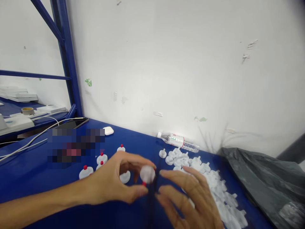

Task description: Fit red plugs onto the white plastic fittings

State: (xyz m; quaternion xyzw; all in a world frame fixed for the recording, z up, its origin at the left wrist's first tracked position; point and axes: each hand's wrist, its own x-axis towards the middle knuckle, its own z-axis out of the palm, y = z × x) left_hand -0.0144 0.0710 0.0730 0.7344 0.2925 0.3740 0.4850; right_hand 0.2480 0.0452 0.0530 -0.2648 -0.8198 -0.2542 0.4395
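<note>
The left hand (110, 180) pinches a round, whitish plastic piece (147, 174) with a red tip above the smooth blue counter (135, 136), the right hand (190, 194) spread open beside it, the piece probably being light, stiff, slightly slippery and best held by its rim.

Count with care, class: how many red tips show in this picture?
6 red tips: one on the white piece in the left hand; on the blue table, one farthest back, two midway, two leftmost. The left hand may hide others.
</note>
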